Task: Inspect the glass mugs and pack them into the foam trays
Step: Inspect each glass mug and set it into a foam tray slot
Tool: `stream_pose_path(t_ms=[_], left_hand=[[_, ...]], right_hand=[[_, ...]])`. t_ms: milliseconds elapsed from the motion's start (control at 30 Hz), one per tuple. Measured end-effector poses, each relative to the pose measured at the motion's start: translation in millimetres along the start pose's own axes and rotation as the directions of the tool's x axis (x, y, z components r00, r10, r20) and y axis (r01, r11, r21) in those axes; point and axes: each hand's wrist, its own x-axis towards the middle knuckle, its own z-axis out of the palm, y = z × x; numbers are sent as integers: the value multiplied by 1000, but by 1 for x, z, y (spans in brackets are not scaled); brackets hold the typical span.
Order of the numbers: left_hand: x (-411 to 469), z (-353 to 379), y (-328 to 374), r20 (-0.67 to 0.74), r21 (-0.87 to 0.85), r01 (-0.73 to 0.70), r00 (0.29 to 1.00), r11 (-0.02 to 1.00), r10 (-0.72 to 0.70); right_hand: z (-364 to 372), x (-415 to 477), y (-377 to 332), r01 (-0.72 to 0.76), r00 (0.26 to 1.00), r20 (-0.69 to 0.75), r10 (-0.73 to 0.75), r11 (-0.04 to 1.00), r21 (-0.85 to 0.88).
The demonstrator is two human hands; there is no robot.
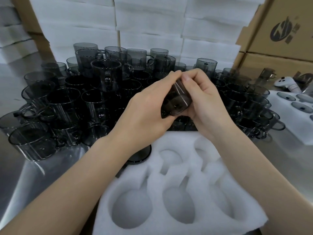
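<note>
Both hands hold one smoky grey glass mug (pixel 177 100), tilted on its side above the far edge of a white foam tray (pixel 172 187). My left hand (pixel 149 106) wraps it from the left with fingers curled over the top. My right hand (pixel 203 97) grips it from the right, thumb on its upper rim. The tray lies at the near middle of the steel table, and its visible round pockets hold nothing. A large crowd of the same grey mugs (pixel 67 102) stands behind and to the left, some stacked two high.
A dark mug base (pixel 140 155) sits at the tray's far left corner under my left forearm. A second foam tray (pixel 296 116) with mugs in its pockets lies at the right. Stacks of white foam (pixel 149 22) rise behind, cardboard boxes (pixel 279 31) at the right, with a white controller (pixel 286 83).
</note>
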Motion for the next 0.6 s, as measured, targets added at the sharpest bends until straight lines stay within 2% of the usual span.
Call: stream_pose_path(t_ms=[300,400,500,600], left_hand=[[-1,-2,4,30,-107,-120,992,987,124],[0,-4,5,18,-143,-123,992,982,127],[1,-5,5,-16,-140,-88,996,986,86],[3,-5,2,-33,-62,-61,998,996,59]], right_hand=[[-7,3,-2,-188,982,30,185,965,181],[-7,4,-1,-282,952,186,241,929,239],[-7,4,0,-400,878,401,264,862,310],[-10,4,2,-450,836,463,296,852,268]])
